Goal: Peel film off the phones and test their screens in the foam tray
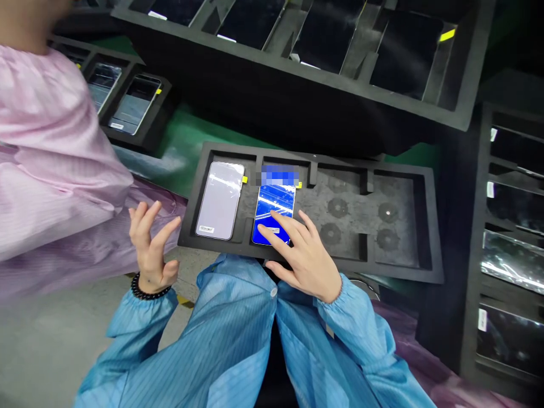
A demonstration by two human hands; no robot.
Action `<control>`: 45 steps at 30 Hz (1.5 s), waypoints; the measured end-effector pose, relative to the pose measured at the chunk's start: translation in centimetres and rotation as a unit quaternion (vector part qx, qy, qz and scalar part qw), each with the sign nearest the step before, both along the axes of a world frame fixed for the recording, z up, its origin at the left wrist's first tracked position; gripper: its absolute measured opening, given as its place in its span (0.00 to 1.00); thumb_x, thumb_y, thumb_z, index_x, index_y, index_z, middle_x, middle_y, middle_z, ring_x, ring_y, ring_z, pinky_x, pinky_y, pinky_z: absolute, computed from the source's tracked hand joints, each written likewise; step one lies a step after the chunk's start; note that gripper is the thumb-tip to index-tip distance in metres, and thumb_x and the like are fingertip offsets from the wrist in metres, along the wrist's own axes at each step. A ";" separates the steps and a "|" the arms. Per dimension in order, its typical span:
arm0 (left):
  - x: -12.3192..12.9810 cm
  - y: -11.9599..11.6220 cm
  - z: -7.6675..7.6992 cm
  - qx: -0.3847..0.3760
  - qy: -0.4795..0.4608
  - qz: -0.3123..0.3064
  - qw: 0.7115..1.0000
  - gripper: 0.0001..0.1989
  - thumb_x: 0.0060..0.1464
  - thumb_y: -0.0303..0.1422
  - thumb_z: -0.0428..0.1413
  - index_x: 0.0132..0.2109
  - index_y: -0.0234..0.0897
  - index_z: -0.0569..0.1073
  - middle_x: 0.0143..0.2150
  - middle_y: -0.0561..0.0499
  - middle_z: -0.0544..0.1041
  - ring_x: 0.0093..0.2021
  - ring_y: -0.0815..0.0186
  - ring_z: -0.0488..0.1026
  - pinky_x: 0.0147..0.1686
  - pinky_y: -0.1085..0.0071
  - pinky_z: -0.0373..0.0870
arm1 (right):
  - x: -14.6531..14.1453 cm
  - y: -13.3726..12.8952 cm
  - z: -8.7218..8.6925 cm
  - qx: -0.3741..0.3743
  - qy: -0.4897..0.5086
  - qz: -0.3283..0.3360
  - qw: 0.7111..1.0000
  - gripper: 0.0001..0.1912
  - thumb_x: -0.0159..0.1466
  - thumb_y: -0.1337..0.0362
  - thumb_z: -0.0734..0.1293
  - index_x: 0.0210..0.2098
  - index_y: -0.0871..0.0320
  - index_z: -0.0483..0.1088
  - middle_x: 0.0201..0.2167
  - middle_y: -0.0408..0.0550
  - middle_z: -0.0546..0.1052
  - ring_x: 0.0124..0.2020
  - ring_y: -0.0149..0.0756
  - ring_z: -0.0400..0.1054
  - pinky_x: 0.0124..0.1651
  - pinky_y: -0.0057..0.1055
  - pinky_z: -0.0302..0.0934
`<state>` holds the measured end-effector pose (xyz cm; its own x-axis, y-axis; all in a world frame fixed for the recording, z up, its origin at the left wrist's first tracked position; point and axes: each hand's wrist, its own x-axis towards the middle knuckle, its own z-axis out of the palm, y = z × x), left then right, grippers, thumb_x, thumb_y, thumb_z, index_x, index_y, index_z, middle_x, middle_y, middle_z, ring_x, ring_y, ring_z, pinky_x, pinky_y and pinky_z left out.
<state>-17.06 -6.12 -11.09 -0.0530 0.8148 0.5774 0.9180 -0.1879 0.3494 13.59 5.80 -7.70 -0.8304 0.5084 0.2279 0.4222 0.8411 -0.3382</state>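
A black foam tray [314, 156] lies across in front of me, with two smartphones in its left part. The leftmost smartphone [220, 198] shows a pale white screen and has a yellow tab at its upper right edge. Beside it, a second smartphone [272, 201] is lit bright blue, with a small white label near its lower end. Over that blue screen my right hand [304, 252] is spread, fingertips at the glass; whether they touch it I cannot tell. My left hand [152, 246], with a dark bead bracelet at the wrist, is raised left of the tray, fingers apart and holding nothing.
A larger foam tray [297, 73] with several dark-screened phones stands behind. Another tray [476, 238] of phones is along the right side. At the upper left, a smaller tray [164, 107] holds phones, near a person in a pink sleeve [55, 153]. A green surface [191, 133] shows between.
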 end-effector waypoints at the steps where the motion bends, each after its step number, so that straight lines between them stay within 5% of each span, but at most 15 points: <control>1: 0.0 0.0 -0.1 -0.001 0.001 0.000 1.000 0.33 0.67 0.54 0.36 0.68 0.44 0.66 0.75 0.46 0.56 0.75 0.44 0.49 0.73 0.36 0.42 | 0.0 0.0 0.0 0.003 -0.001 0.002 1.000 0.29 0.74 0.50 0.56 0.70 0.54 0.59 0.69 0.61 0.64 0.65 0.49 0.62 0.71 0.58 0.50; 6: 0.3 -0.4 -0.8 -0.031 0.010 -0.008 0.999 0.33 0.68 0.53 0.36 0.60 0.42 0.76 0.75 0.48 0.58 0.75 0.44 0.51 0.74 0.37 0.40 | 0.1 0.1 0.1 0.012 -0.003 0.014 1.000 0.26 0.74 0.52 0.57 0.67 0.55 0.64 0.68 0.60 0.66 0.64 0.49 0.63 0.70 0.58 0.50; 14: 0.4 -1.4 -0.4 -0.058 0.003 -0.013 0.998 0.31 0.69 0.51 0.36 0.61 0.45 0.76 0.76 0.54 0.56 0.75 0.45 0.49 0.75 0.40 0.36 | 0.1 0.1 0.2 0.019 0.027 0.004 0.999 0.22 0.74 0.56 0.58 0.61 0.57 0.69 0.64 0.60 0.71 0.61 0.48 0.65 0.69 0.55 0.52; 19: 1.1 0.3 0.6 -0.088 -0.032 -0.002 0.996 0.31 0.69 0.51 0.34 0.66 0.47 0.70 0.76 0.54 0.55 0.76 0.47 0.47 0.75 0.42 0.35 | 0.6 0.3 0.1 -0.023 0.068 0.008 0.997 0.20 0.74 0.57 0.57 0.55 0.58 0.74 0.62 0.59 0.72 0.60 0.48 0.67 0.68 0.56 0.54; 25: 3.2 4.8 2.4 -0.146 -0.117 0.028 0.982 0.33 0.67 0.55 0.32 0.66 0.49 0.69 0.73 0.49 0.60 0.77 0.50 0.46 0.75 0.44 0.35 | 0.7 2.4 2.0 -0.043 0.081 -0.151 0.984 0.14 0.73 0.62 0.61 0.49 0.56 0.77 0.55 0.56 0.76 0.52 0.45 0.69 0.55 0.48 0.66; 30: 4.6 6.0 3.1 -0.117 -0.131 0.017 0.984 0.33 0.68 0.54 0.33 0.63 0.47 0.73 0.72 0.50 0.62 0.76 0.50 0.49 0.76 0.44 0.34 | -0.2 2.8 2.1 -0.025 0.020 0.043 0.999 0.16 0.73 0.56 0.61 0.52 0.51 0.78 0.64 0.55 0.71 0.60 0.49 0.65 0.68 0.60 0.54; 33: 4.0 5.3 3.0 -0.108 -0.143 0.029 0.983 0.32 0.69 0.51 0.32 0.62 0.49 0.73 0.71 0.53 0.64 0.75 0.51 0.51 0.75 0.43 0.40 | -0.4 2.5 1.4 -0.040 -0.014 0.083 0.996 0.17 0.73 0.56 0.60 0.54 0.52 0.77 0.67 0.55 0.69 0.63 0.48 0.64 0.70 0.59 0.52; 41: 3.3 4.4 3.3 -0.124 -0.148 0.027 0.981 0.23 0.71 0.41 0.39 0.60 0.45 0.74 0.70 0.49 0.66 0.75 0.50 0.52 0.74 0.41 0.45 | 0.1 5.9 2.6 -0.047 -0.008 -0.155 0.987 0.20 0.74 0.59 0.57 0.59 0.55 0.72 0.66 0.58 0.68 0.64 0.52 0.62 0.64 0.57 0.59; 43: 4.2 4.7 3.5 -0.118 -0.140 -0.005 0.983 0.20 0.69 0.36 0.42 0.60 0.44 0.74 0.70 0.48 0.66 0.76 0.50 0.51 0.75 0.41 0.45 | -0.1 6.4 2.8 -0.031 -0.024 -0.161 0.986 0.19 0.74 0.58 0.59 0.58 0.56 0.74 0.66 0.59 0.68 0.65 0.53 0.61 0.66 0.59 0.57; 45: 5.1 5.2 3.7 -0.112 -0.129 -0.047 0.984 0.20 0.68 0.33 0.44 0.59 0.43 0.74 0.70 0.47 0.66 0.76 0.50 0.50 0.75 0.40 0.43 | -0.4 6.1 2.8 -0.028 -0.031 -0.089 0.995 0.18 0.73 0.56 0.60 0.54 0.52 0.77 0.68 0.56 0.66 0.66 0.52 0.60 0.69 0.61 0.52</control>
<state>-12.00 -0.95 -7.39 -0.0932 0.9281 0.3605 0.7753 -0.1595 0.6111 13.19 11.93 -4.91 -0.7379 0.6589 0.1460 0.5843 0.7320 -0.3505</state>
